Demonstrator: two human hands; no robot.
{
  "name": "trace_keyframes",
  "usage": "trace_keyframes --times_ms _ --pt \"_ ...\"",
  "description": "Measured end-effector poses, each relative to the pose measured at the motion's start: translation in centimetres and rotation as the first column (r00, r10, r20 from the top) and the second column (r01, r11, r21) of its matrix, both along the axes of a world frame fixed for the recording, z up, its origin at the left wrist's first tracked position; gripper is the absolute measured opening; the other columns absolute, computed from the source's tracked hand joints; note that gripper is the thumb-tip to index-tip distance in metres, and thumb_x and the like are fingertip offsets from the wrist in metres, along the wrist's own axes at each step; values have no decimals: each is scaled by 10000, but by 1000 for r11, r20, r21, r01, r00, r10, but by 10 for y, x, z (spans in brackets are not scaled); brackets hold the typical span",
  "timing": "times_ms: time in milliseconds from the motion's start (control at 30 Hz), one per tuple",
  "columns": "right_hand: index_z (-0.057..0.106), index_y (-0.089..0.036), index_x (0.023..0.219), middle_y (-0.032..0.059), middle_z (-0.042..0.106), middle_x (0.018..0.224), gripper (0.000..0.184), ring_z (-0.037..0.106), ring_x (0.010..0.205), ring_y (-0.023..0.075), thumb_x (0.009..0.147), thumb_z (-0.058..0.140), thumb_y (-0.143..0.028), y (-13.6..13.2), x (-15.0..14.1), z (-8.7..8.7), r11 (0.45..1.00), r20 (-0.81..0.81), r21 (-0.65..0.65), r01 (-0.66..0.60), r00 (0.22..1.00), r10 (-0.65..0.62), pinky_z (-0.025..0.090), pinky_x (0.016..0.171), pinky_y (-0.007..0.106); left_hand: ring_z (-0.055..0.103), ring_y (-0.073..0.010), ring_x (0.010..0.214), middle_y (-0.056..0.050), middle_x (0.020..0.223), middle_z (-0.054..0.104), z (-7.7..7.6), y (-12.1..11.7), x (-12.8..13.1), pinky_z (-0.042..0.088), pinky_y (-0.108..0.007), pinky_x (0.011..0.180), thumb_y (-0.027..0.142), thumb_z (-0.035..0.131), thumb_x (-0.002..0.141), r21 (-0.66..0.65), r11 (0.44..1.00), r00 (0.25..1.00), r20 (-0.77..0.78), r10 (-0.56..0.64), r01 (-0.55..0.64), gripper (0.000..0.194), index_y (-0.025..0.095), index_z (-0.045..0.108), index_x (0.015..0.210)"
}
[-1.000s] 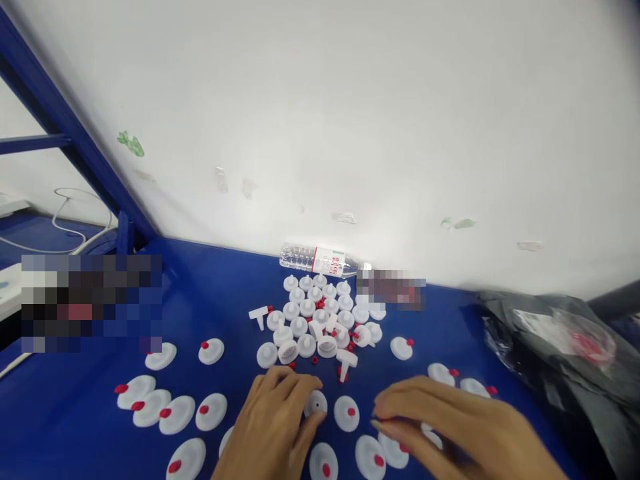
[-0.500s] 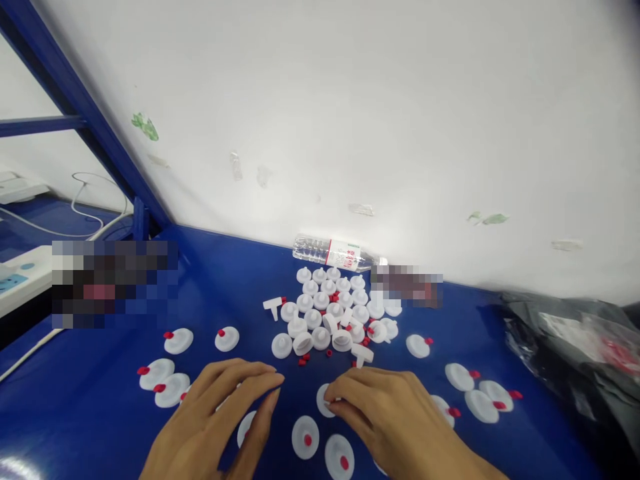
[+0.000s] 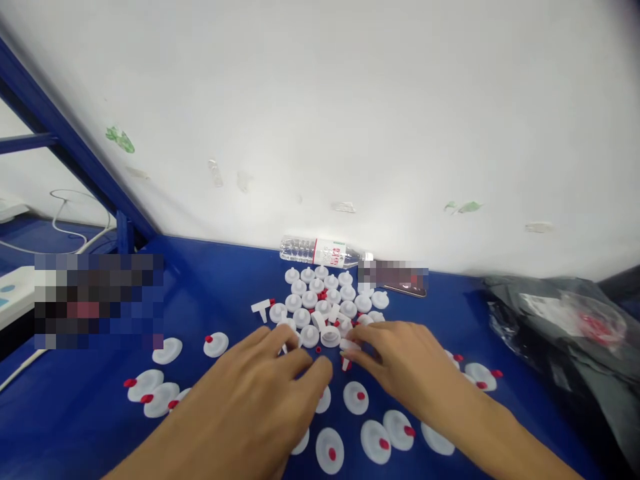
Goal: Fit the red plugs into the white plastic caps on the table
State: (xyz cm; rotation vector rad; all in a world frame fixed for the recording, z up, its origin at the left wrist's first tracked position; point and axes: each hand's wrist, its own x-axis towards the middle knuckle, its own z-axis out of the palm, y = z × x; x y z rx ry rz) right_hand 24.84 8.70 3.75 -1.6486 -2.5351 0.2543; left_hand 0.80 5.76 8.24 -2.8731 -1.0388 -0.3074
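Note:
My left hand (image 3: 260,380) reaches to the near left side of a pile of white plastic caps with nozzles (image 3: 301,318). Its fingers are apart and bent, with the fingertips over a white cap (image 3: 287,321); no firm hold shows. At the front of the pile, the thumb and index finger of my right hand (image 3: 400,353) pinch a white T-shaped piece (image 3: 349,345). Small red tips (image 3: 348,365) lie beside it. Between and below the hands are white caps with red tips, such as one cap (image 3: 356,398) and another (image 3: 330,451).
A clear water bottle (image 3: 325,252) lies against the wall, beside a phone (image 3: 400,277). On the right is a dark plastic bag (image 3: 540,327). More red-tipped caps (image 3: 160,400) lie at left. A white power strip (image 3: 20,287) sits at the left edge.
My right hand has left a white cap on the table and moved forward to the T-shaped piece. My left hand has moved forward and right to the pile. The view has shifted slightly right.

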Motion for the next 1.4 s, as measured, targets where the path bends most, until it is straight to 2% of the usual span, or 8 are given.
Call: trace_keyframes --times_ms 167,300,467,533,700,867,1100,1400 --pt "797 -287 1044 -9 798 794 175 731 658 197 1009 628 -314 10 7 18 985 -291 -155 71 950 -114 448 614 297 682 -278 1161 -77 1295 714 23 23 9 555 -446 982 31 550 758 -60 992 990 -86 -112 107 671 235 530 1397" --pt "796 -272 1096 -38 721 670 206 670 606 117 991 654 -378 11 17 36 933 -705 -358 -41 667 -241 422 558 221 706 -202 963 -56 1282 684 28 39 24 564 -306 767 53 566 868 -68 993 992 -77 -101 96 690 314 414 1488" --pt "788 -240 1144 -22 683 639 299 650 591 105 953 711 -458 13 21 36 817 -822 -518 -254 414 -392 343 461 188 687 -150 806 -28 1181 700 28 52 36 498 -255 637 116 574 960 -61 993 994 -19 -106 105 481 304 500 1396" --pt "779 -237 1184 0 709 668 367 660 603 119 970 671 -515 15 22 37 799 -795 -548 -247 449 -407 365 464 197 694 -154 875 -18 1195 704 26 55 30 493 -258 670 120 575 966 -57 991 992 22 -122 123 419 307 551 1340" --pt "812 -300 1011 -31 792 893 115 680 713 121 947 731 -349 15 17 32 927 -547 -375 -7 809 -215 468 614 231 691 -190 934 -2 1154 724 21 72 9 484 -300 714 132 578 949 -92 991 995 15 -95 96 284 309 668 1152" --pt "785 -313 921 -70 762 954 74 692 776 145 900 788 -242 7 3 0 960 -261 -264 -96 965 25 460 664 271 670 -191 833 -5 1030 719 12 80 -4 480 -313 702 149 570 923 -163 986 1000 -13 -28 26 236 308 699 1042" --pt "775 -279 910 -41 764 958 149 710 784 151 962 691 -168 6 0 -2 982 -274 -163 -99 960 52 486 662 273 663 -226 1040 -27 1152 707 7 60 -9 475 -358 923 158 438 974 -161 987 999 -45 9 -16 304 281 671 1125" --pt "788 -287 937 -51 800 835 92 736 694 126 933 730 -215 -1 2 32 992 -727 -4 122 682 -87 569 591 201 706 -197 816 -5 917 733 -6 84 20 456 -315 699 319 675 951 -278 952 991 9 -131 129 100 261 699 1030"
